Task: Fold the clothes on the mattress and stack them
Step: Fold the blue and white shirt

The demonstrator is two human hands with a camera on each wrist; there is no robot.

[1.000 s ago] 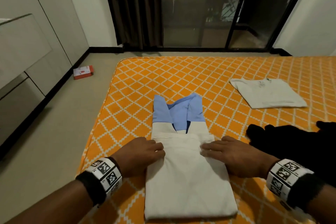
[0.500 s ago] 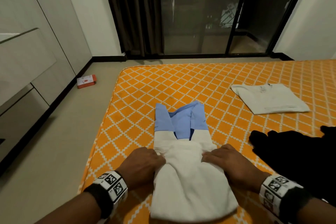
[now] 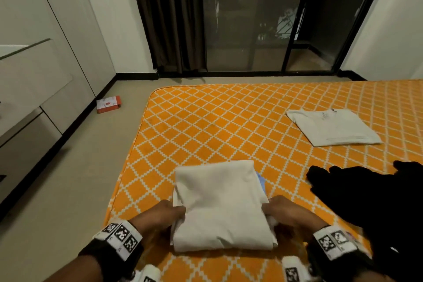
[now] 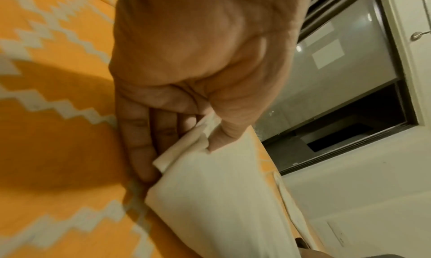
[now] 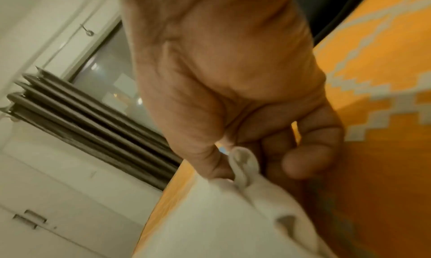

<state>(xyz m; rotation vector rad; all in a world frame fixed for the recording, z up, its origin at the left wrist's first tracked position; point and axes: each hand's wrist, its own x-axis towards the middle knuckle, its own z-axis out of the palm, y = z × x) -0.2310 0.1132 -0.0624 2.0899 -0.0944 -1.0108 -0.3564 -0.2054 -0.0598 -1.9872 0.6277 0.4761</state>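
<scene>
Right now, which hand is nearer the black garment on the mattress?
Right. The right hand grips the white shirt's right edge, beside the black garment; the left hand grips the opposite edge, farther away.

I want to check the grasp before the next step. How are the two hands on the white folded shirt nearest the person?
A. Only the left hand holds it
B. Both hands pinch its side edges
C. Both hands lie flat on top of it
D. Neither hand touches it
B: the left hand and the right hand each pinch a side edge of the white folded shirt, thumb above and fingers below.

left grip (image 3: 165, 214) pinching; right grip (image 3: 288, 213) pinching
</scene>
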